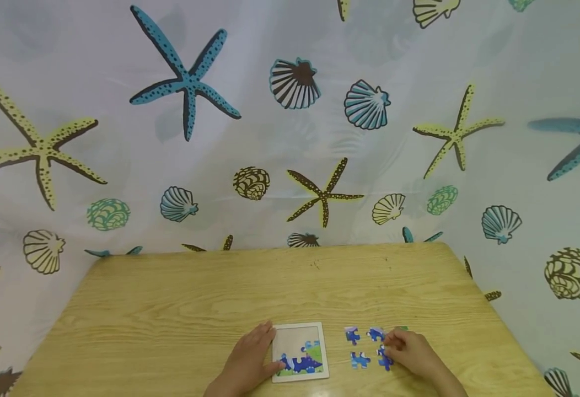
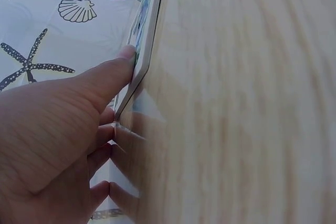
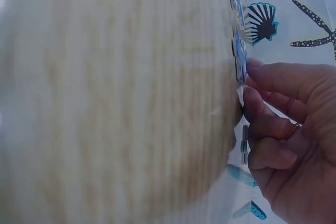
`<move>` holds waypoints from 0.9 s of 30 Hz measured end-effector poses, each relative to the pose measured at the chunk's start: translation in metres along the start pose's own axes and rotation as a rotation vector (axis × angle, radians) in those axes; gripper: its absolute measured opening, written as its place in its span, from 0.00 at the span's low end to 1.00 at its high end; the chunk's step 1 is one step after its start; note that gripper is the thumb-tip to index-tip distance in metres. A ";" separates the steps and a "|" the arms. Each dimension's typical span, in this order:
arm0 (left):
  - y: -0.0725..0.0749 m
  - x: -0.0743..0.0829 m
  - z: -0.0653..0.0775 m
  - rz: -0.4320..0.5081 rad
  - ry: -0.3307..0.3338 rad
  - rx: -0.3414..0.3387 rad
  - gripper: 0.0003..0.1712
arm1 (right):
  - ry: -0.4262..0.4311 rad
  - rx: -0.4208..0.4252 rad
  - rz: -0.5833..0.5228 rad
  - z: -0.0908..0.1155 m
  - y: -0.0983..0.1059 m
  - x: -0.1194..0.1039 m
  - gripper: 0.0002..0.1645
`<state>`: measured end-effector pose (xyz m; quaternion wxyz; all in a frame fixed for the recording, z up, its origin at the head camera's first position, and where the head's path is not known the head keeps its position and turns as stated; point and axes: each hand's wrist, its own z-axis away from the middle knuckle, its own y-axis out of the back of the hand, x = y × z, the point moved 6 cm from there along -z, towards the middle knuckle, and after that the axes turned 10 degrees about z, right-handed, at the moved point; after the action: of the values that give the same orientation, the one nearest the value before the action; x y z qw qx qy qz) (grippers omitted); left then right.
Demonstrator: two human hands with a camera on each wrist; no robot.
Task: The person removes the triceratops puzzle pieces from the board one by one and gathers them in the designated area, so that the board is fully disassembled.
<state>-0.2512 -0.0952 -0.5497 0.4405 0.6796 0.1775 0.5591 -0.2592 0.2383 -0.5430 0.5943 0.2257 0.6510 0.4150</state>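
left grip (image 1: 250, 354) on square tray (image 1: 294, 337)

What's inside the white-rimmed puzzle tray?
Puzzle pieces line the near side and lower right of the tray; its far side is bare. What the left hand covers cannot be seen.

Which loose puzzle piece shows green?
The rightmost puzzle piece, partly hidden behind the right hand; the other visible loose pieces look mainly blue and purple.

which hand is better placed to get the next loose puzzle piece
Probably the right hand: it is at the loose pieces, right of the tray. The left hand is at the tray's left edge, with the tray between it and the pieces.
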 end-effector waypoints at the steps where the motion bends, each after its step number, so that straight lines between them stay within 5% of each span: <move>1: 0.001 0.000 0.000 0.001 0.000 0.000 0.43 | 0.000 0.004 0.007 0.000 0.000 -0.001 0.09; 8: 0.001 -0.002 0.001 0.007 0.004 -0.012 0.44 | 0.108 0.033 0.014 -0.012 -0.005 -0.043 0.06; 17: -0.003 -0.005 -0.001 0.008 0.030 -0.028 0.45 | 0.269 -0.062 -0.031 -0.046 -0.047 -0.114 0.05; 27: 0.000 -0.004 -0.002 -0.030 -0.007 -0.014 0.44 | 0.216 -0.190 -0.017 -0.064 -0.076 -0.124 0.13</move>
<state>-0.2542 -0.0976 -0.5525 0.4541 0.6758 0.1821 0.5512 -0.2820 0.0808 -0.5349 0.5431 0.1167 0.6707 0.4915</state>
